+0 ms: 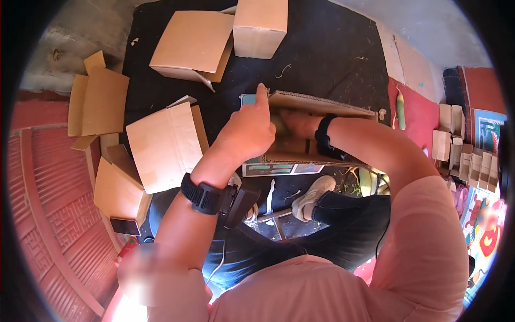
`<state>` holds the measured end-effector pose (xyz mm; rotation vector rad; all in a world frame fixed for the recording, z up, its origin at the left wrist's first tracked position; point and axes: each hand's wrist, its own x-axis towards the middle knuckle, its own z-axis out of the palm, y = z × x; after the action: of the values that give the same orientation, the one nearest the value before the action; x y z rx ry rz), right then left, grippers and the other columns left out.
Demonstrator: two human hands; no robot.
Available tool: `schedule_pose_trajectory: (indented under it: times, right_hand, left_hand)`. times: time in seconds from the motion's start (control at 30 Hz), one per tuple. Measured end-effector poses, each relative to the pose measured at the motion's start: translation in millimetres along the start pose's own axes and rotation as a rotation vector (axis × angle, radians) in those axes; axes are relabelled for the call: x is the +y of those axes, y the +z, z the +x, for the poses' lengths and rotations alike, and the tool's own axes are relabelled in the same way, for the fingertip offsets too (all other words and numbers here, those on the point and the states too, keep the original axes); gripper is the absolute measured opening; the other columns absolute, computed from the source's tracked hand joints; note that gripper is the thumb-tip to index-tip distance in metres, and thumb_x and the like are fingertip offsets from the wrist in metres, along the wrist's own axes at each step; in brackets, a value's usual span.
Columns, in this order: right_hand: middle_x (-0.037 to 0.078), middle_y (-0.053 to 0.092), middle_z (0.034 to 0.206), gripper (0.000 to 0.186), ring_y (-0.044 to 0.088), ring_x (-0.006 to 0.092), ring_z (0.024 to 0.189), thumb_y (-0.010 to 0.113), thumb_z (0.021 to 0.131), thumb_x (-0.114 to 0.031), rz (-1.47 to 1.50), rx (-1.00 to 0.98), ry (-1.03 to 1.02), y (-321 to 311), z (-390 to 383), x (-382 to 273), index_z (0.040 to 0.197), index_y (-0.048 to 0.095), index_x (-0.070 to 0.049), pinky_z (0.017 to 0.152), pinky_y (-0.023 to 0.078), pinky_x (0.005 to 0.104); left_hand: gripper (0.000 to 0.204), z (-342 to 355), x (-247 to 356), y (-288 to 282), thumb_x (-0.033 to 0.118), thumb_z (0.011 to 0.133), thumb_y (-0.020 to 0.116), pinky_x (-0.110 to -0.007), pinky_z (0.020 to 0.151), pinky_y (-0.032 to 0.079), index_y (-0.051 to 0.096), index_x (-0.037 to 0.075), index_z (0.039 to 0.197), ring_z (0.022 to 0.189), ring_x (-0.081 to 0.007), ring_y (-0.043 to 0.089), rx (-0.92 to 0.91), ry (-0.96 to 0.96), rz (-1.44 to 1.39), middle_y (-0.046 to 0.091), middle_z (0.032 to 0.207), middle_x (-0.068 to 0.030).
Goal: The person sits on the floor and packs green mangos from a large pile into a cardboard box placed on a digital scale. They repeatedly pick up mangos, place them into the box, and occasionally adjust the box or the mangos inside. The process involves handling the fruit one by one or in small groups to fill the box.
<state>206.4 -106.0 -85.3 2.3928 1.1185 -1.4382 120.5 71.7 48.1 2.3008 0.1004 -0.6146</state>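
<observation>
An open cardboard box (322, 156) lies in front of me on top of a scale (282, 169). At its left end is my left hand (248, 127), the index finger stretched away from me; its other fingers curl at the box edge and are partly hidden. My right hand (301, 125) reaches down inside the box, its fingers closed around a green radish (280, 126), of which only a dim greenish part shows. Black straps circle both wrists.
Several cardboard boxes stand on the left, one (166, 147) close to my left forearm, another (194, 43) farther back on the black cloth (322, 59). A long green radish (401, 109) lies at the right; more (366, 181) lie below the box. Small cartons (472, 166) line the right.
</observation>
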Motion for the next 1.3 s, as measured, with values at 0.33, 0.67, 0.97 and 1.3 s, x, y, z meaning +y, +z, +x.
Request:
schedule_pose_trajectory:
  times: [0.33, 0.67, 0.97, 1.3]
  right_hand:
    - [0.028, 0.056, 0.117, 0.081, 0.055, 0.0395, 0.109, 0.061, 0.077, -0.012, -0.126, -0.038, -0.212, 26, 4, 49, 0.142, 0.016, 0.004, 0.091, 0.045, 0.0447]
    - [0.026, 0.056, 0.117, 0.077, 0.054, 0.0390, 0.110, 0.067, 0.074, -0.017, -0.132, -0.070, -0.082, 6, -8, 37, 0.138, 0.028, 0.000, 0.094, 0.044, 0.0443]
    - [0.025, 0.060, 0.108, 0.075, 0.057, 0.0382, 0.104, 0.069, 0.074, -0.024, -0.091, 0.104, -0.185, 12, -4, 32, 0.137, 0.033, -0.003, 0.090, 0.046, 0.0451]
    - [0.029, 0.057, 0.113, 0.084, 0.054, 0.0412, 0.109, 0.071, 0.075, -0.031, -0.014, 0.034, -0.264, -4, -32, 20, 0.137, 0.026, 0.005, 0.093, 0.043, 0.0447]
  left_hand:
    - [0.078, -1, 3, 2, 0.003, 0.078, 0.047, -0.053, 0.079, 0.043, 0.015, 0.016, 0.147, 0.081, -0.0484, 0.059, 0.089, -0.022, -0.024, 0.061, 0.078, -0.0316]
    - [0.061, 3, 11, 31, 0.000, 0.078, 0.047, -0.050, 0.086, 0.044, 0.033, 0.017, 0.135, 0.094, -0.0480, 0.055, 0.231, 0.066, -0.077, 0.057, 0.103, -0.0269]
    - [0.062, 15, 4, 62, -0.021, 0.070, 0.045, -0.046, 0.094, 0.042, 0.037, 0.009, 0.123, 0.114, -0.0450, 0.045, 0.441, 0.114, -0.297, 0.041, 0.126, -0.0228]
    - [0.063, 15, 5, 69, -0.022, 0.069, 0.045, -0.044, 0.092, 0.042, 0.037, 0.009, 0.123, 0.110, -0.0454, 0.048, 0.478, 0.093, -0.292, 0.042, 0.124, -0.0244]
